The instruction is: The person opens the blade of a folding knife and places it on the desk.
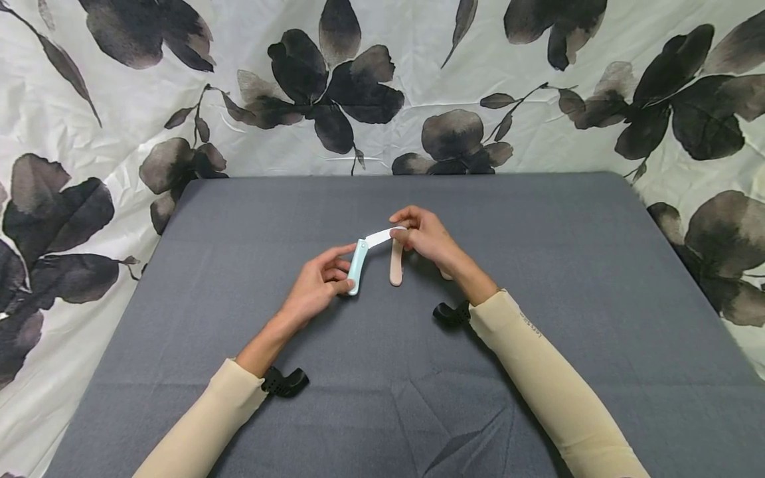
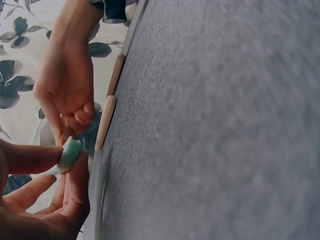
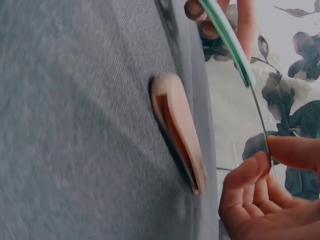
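A folding knife with a mint-green handle point(image 1: 357, 269) and a white blade point(image 1: 379, 238) is held above the table, its blade swung out at an angle. My left hand point(image 1: 317, 282) pinches the handle between thumb and fingers. The blade's far end is pinched by my right hand point(image 1: 430, 239), thumb against fingertips, as the right wrist view shows. Below that hand lies a pinkish-beige folded knife point(image 1: 396, 262), with a slot along its edge in the right wrist view. A second pinkish-beige piece point(image 1: 446, 274) lies mostly hidden behind the right hand.
Grey cloth point(image 1: 382, 411) covers the table, creased near the front. A white floral sheet point(image 1: 251, 40) hangs behind and at the sides. Black wrist mounts point(image 1: 287, 383) stick out from both cream sleeves point(image 1: 550, 378).
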Tool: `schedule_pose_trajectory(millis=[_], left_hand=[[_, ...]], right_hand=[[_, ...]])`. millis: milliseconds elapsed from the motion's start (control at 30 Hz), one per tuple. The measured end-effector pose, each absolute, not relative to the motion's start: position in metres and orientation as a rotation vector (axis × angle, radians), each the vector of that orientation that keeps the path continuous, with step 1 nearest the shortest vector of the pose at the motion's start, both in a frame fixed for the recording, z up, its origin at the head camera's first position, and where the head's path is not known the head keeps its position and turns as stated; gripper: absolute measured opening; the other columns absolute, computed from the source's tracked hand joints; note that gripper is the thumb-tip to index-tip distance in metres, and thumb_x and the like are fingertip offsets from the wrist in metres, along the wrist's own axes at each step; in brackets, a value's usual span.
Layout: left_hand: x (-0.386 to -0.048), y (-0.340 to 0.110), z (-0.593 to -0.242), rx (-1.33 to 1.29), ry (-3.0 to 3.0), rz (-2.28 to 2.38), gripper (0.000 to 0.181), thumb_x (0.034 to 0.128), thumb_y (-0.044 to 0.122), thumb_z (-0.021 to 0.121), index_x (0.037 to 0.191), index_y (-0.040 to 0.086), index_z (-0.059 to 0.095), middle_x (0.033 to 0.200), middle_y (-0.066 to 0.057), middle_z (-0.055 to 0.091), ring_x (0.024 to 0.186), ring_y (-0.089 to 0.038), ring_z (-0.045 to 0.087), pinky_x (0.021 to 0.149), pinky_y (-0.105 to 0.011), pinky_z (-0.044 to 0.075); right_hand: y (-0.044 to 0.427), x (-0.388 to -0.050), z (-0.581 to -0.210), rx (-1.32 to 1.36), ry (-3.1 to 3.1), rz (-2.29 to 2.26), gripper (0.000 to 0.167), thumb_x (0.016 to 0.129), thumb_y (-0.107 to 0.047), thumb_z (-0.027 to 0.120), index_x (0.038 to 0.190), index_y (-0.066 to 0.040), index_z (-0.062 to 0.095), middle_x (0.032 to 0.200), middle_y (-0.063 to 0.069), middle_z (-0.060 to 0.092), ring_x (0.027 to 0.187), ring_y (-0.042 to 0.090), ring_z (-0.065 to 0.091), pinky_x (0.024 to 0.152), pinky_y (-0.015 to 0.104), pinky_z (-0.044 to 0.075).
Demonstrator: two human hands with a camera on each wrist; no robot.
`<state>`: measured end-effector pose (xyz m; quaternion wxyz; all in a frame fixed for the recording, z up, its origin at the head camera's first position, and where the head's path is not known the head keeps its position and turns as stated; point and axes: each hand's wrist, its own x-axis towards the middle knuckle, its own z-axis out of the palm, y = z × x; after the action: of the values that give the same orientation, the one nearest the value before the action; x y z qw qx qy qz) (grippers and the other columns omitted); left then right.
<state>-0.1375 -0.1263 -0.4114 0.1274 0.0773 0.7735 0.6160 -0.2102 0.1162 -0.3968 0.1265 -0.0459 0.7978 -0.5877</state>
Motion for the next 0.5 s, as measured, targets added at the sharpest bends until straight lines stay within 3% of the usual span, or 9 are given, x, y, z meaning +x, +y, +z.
schedule_pose_trajectory(millis=[233,500], left_hand=[[-0.136,-0.120,-0.409,0.180,2.300,1.824,0.069,0.0886,-0.008,0.072,0.150,0.017,0.055,0.114,-0.016,0.067,0.086,-0.010,0.067,0.072,-0.020,0.053],[-0.135,-0.113,-0.407,0.151,2.278,1.901,0.069,0.0883,-0.009,0.072,0.150,0.018,0.055,0.114,-0.017,0.065,0.086,-0.012,0.067,0.074,-0.028,0.059]], right_hand=[[0.107,-0.209,-0.397,0.029,1.924,-2.141,0.051,0.098,0.004,0.062,0.145,0.011,0.042,0.089,0.003,0.063,0.078,0.012,0.073,0.081,0.029,0.064],[0.093,-0.203,-0.396,0.248,1.569,-2.441,0.026,0.097,0.009,0.059,0.118,-0.004,0.050,0.097,0.006,0.055,0.083,0.016,0.066,0.091,0.034,0.063]])
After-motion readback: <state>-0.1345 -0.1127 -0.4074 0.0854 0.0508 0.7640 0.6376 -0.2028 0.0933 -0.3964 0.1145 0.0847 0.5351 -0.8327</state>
